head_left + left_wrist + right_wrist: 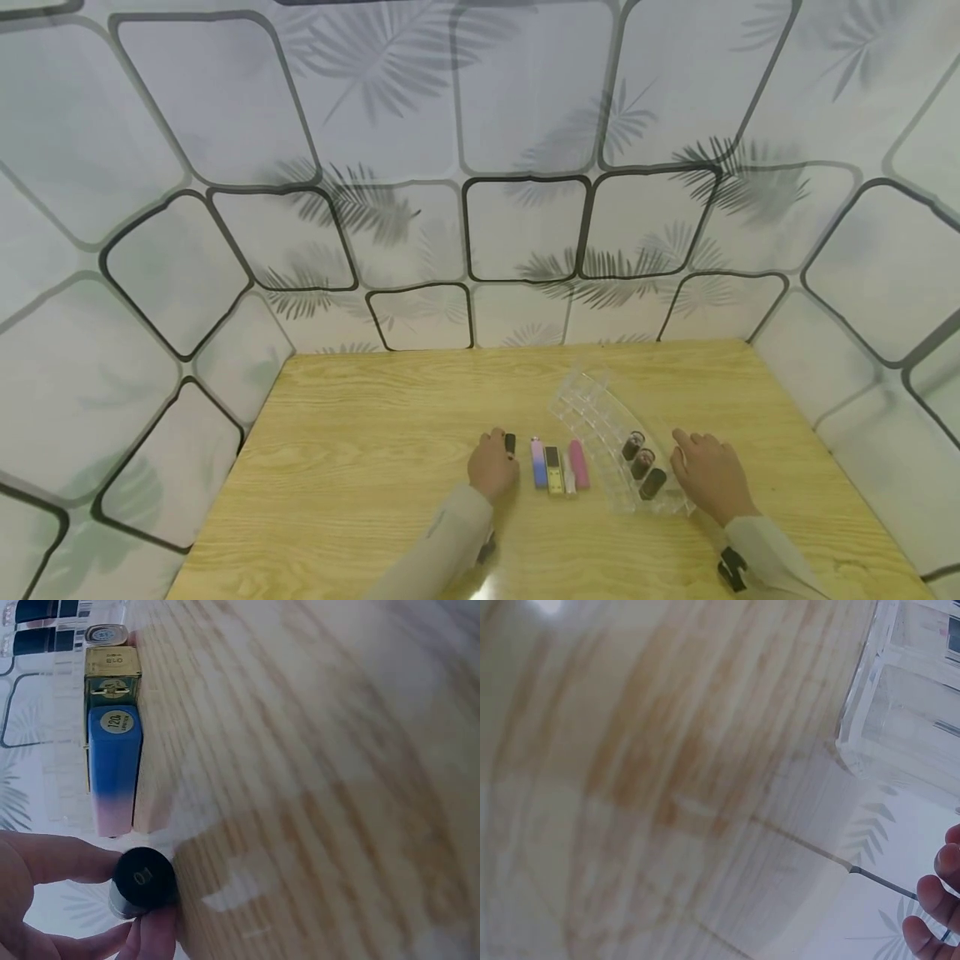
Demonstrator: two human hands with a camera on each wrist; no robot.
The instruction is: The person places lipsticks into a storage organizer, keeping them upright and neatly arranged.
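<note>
My left hand (492, 468) pinches a small black-capped lipstick (142, 879) between thumb and fingers, low over the wooden table. Beside it in the head view lie a pink-and-blue lipstick (539, 465), a gold-and-black lipstick (554, 473), a pale slim tube (569, 478) and a pink tube (579, 465), in a row. A clear curved organizer (600, 421) stands to their right. Three dark lipsticks (642, 463) sit in its near-right compartments. My right hand (711, 477) is at the organizer's right side, fingers loosely bent and holding nothing; whether it touches the organizer, I cannot tell.
The wooden table (375, 442) stretches left and behind the row. A patterned white curtain (525, 233) encloses its back and sides. Light reflects off the table's near edge. Each wrist carries a dark strap.
</note>
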